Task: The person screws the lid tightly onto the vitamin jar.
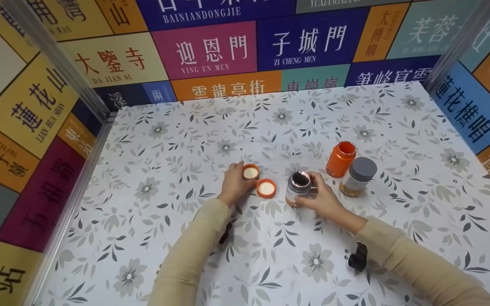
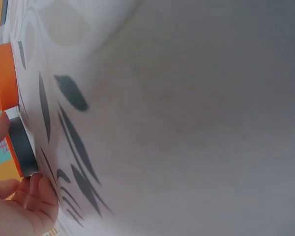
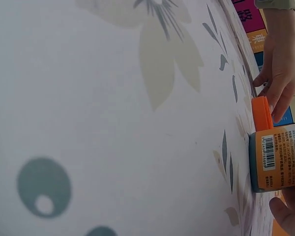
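Observation:
My left hand holds an upturned grey lid with an orange inner rim, thumb on one side and fingers on the other. The lid sits down at the tabletop. Close beside it lies an orange lid, its pale inside facing up. My right hand grips a grey jar by its side. This jar is uncapped, with ragged foil round its mouth and a dark inside. Its orange label with a barcode shows in the right wrist view, where the jar stands upright at the table.
Right of my right hand stand an uncapped orange jar and, in front of it, a jar with a grey lid. A floral cloth covers the table. Panels with coloured lettering wall in the back and sides.

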Demonstrator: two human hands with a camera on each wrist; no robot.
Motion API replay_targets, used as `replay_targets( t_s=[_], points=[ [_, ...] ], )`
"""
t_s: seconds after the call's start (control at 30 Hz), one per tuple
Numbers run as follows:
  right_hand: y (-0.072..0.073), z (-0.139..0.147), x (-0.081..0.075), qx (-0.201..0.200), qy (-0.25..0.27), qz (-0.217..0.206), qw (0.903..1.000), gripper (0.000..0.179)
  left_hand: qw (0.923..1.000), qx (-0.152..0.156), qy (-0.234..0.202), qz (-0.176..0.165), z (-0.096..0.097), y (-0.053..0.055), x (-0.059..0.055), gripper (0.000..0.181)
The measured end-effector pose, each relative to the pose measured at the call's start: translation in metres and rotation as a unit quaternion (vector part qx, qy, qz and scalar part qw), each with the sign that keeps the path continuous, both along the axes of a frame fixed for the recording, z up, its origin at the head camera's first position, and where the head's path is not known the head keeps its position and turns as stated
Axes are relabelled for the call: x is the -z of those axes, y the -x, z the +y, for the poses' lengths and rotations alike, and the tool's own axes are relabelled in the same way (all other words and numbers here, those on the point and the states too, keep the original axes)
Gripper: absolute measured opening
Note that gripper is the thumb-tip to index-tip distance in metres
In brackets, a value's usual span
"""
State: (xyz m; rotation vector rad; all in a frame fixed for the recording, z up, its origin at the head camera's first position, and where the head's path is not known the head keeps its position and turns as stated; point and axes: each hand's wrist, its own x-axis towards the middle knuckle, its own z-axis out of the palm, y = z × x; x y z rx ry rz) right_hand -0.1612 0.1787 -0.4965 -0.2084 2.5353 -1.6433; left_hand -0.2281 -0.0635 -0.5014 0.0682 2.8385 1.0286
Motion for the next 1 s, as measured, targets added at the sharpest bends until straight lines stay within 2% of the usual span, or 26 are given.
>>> replay_targets(
  t_s=[0.3,0.57,0.73,0.87,1.0],
  points=[
    [0.001,0.000,0.002,-0.002,0.000,0.001,1.0000,0.072,0.9989,-0.034,0.029,0.009,0.006,0.002,0.005,0.061],
    [0.001,0.000,0.001,-0.001,-0.007,0.003,1.0000,0.071,0.9987,-0.039,0.010,0.031,0.004,0.001,0.006,0.052],
    [0.002,0.000,0.002,-0.005,-0.011,0.007,0.9999,0.071,0.9979,-0.043,-0.007,0.049,-0.002,0.002,0.003,0.048],
    [0.007,0.000,0.004,-0.015,-0.023,0.018,0.9995,0.072,0.9977,-0.031,-0.017,0.057,-0.007,0.002,-0.001,0.047],
    [0.012,0.001,0.008,-0.034,-0.051,-0.003,0.9981,0.079,0.9983,-0.024,-0.023,0.048,-0.008,0.002,-0.008,0.053]
  ],
)
